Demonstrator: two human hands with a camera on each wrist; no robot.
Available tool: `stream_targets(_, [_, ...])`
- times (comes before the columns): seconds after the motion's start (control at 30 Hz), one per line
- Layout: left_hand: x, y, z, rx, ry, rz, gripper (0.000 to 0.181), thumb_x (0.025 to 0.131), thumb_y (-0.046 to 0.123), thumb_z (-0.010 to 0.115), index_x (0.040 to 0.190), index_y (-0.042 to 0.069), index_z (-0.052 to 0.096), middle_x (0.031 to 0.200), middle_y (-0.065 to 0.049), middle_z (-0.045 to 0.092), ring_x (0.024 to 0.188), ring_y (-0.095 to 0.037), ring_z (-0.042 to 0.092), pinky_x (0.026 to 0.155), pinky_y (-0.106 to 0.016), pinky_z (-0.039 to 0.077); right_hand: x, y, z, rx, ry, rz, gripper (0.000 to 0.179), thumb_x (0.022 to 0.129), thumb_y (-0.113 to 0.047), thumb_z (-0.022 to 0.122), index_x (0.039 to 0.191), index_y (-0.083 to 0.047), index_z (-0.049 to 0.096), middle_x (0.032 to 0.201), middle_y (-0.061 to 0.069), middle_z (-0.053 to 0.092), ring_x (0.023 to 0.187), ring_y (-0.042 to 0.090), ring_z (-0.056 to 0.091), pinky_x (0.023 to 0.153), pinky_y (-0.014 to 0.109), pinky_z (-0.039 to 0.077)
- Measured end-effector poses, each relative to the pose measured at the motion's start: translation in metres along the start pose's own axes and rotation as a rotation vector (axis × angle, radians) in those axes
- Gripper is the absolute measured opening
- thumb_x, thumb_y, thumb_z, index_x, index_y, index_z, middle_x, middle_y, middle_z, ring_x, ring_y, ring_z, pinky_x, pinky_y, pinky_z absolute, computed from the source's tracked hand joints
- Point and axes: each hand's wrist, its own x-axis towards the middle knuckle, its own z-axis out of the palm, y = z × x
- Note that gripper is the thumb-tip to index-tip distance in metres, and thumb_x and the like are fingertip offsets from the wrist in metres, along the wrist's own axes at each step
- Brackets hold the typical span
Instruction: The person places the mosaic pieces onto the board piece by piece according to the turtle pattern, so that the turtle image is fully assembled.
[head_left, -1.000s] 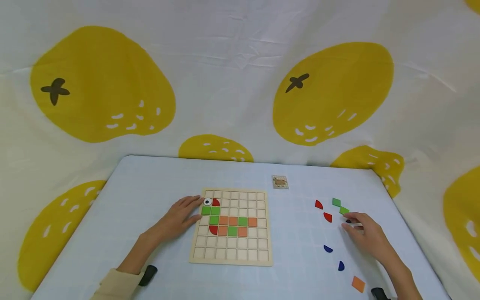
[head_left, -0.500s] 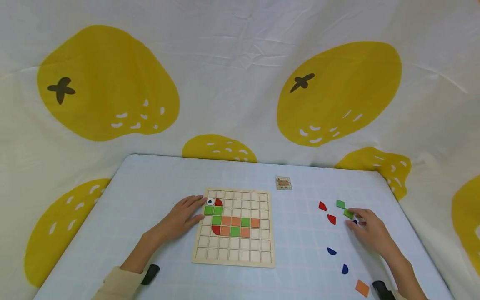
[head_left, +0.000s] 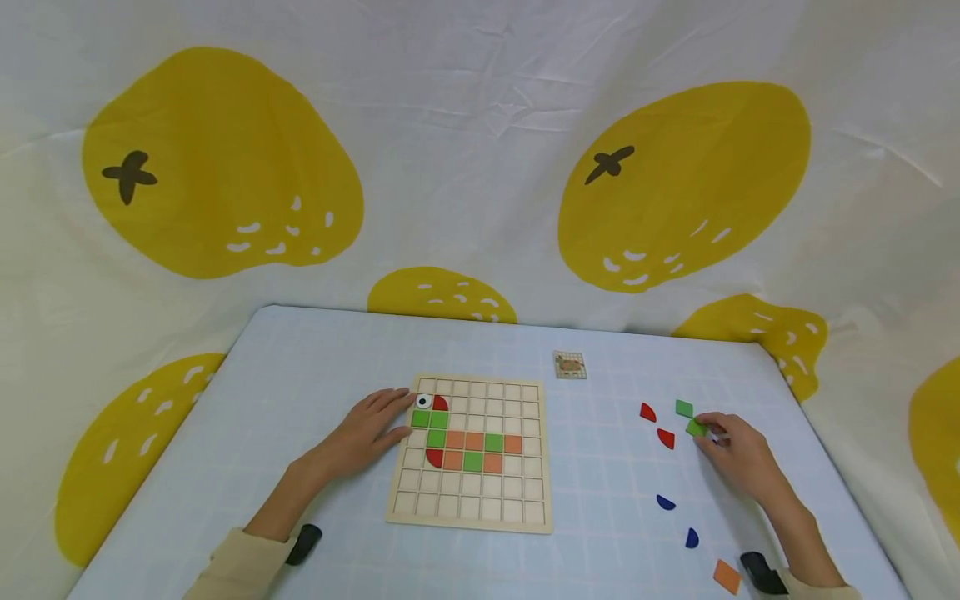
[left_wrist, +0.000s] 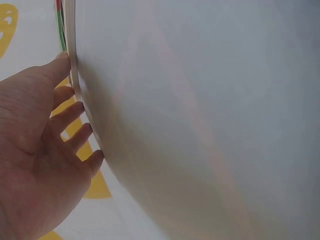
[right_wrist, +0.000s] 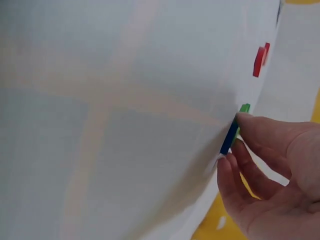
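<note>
My left hand (head_left: 369,432) lies along the left edge of a wooden grid board (head_left: 468,514), fingers extended, thumb and fingertips at its rim. Green, orange and red pieces and a round eye piece sit in the board's cells. Off to the right, my right hand (head_left: 738,454) pinches a green square tile (head_left: 694,428) between thumb and index finger, low over the table. In the right wrist view a dark blue piece (right_wrist: 230,138) overlaps the tile, nearer the camera; in the head view the fingers mostly hide it. Another green tile (head_left: 684,408) lies just beyond.
Two red quarter-round pieces (head_left: 666,438) lie left of my right hand. Two dark blue half-round pieces (head_left: 665,502) and an orange square tile (head_left: 726,576) lie nearer the front. A small picture card (head_left: 570,365) rests behind the board. A patterned curtain hangs behind the table.
My right thumb has moved up to the green tile, closing in toward the index finger. The head view has shifted slightly. My left hand stays at the board's edge.
</note>
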Motion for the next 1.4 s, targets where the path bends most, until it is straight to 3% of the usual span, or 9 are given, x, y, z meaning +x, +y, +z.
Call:
stream_targets(0.2, [0.000,0.000,0.001,0.007,0.002,0.007,0.057,0.102,0.023,0.066,0.153,0.004,0.048,0.154,-0.018,0.048,0.141,-0.042,0.041,0.115,-0.062,0.034,-0.001,-0.004,0.000,0.011,0.002,0.019,0.037,0.091,0.000,0.075,0.125,0.009,0.060,0.114,0.028,0.062,0.101,0.040,0.059,0.089,0.057,0.056])
stream_targets(0.3, [0.000,0.000,0.000,0.009,0.004,0.007,0.057,0.102,0.024,0.066,0.153,0.004,0.048,0.154,-0.019,0.048,0.141,-0.043,0.041,0.115,-0.063,0.034,-0.003,-0.005,0.000,0.012,0.020,0.014,0.037,0.089,0.000,0.078,0.122,0.007,0.063,0.109,0.023,0.064,0.097,0.036,0.061,0.083,0.033,0.059])
stream_targets(0.37, [0.000,-0.001,0.000,0.007,-0.002,-0.001,0.057,0.103,0.025,0.066,0.153,0.005,0.048,0.154,-0.018,0.047,0.142,-0.042,0.041,0.115,-0.062,0.033,-0.003,-0.007,0.000,0.024,0.032,0.010,0.034,0.089,0.000,0.078,0.119,0.006,0.065,0.107,0.020,0.065,0.095,0.034,0.062,0.075,0.017,0.053])
stream_targets(0.47, [0.000,-0.001,0.000,0.004,-0.012,-0.008,0.057,0.103,0.025,0.065,0.154,0.006,0.047,0.155,-0.018,0.046,0.143,-0.042,0.040,0.116,-0.062,0.033,-0.004,-0.012,0.000,0.049,0.052,-0.014,0.026,0.089,0.000,0.078,0.113,0.003,0.067,0.101,0.015,0.067,0.092,0.032,0.064,0.071,0.006,0.045])
stream_targets(0.6, [0.001,-0.001,-0.001,0.000,-0.015,-0.006,0.058,0.103,0.025,0.065,0.154,0.005,0.046,0.156,-0.018,0.046,0.143,-0.042,0.039,0.116,-0.062,0.033,-0.005,-0.020,0.001,0.061,0.082,-0.061,0.021,0.089,0.001,0.077,0.108,0.000,0.069,0.095,0.009,0.070,0.090,0.028,0.065,0.073,0.005,0.046])
stream_targets(0.83, [-0.001,0.001,-0.003,-0.008,-0.007,-0.002,0.056,0.103,0.024,0.065,0.153,0.005,0.047,0.155,-0.019,0.047,0.142,-0.043,0.040,0.115,-0.063,0.033,-0.008,-0.031,0.004,0.068,0.082,-0.105,0.026,0.092,-0.001,0.075,0.118,0.000,0.071,0.101,0.011,0.069,0.092,0.028,0.064,0.074,0.006,0.046])
stream_targets(1.03, [-0.001,0.002,-0.003,-0.009,-0.002,-0.003,0.056,0.103,0.023,0.065,0.152,0.004,0.048,0.154,-0.019,0.047,0.141,-0.043,0.041,0.115,-0.063,0.033,-0.008,-0.044,0.009,0.103,0.121,-0.177,0.025,0.090,0.002,0.076,0.115,-0.002,0.072,0.099,0.007,0.068,0.089,0.022,0.063,0.076,0.005,0.048])
stream_targets(1.4, [0.000,0.000,-0.002,-0.004,0.003,0.005,0.056,0.103,0.025,0.065,0.153,0.004,0.047,0.154,-0.020,0.047,0.141,-0.043,0.041,0.114,-0.063,0.034,-0.003,-0.072,0.019,0.165,0.065,-0.173,0.019,0.091,0.000,0.077,0.108,-0.002,0.069,0.099,0.007,0.070,0.089,0.024,0.068,0.077,0.013,0.054])
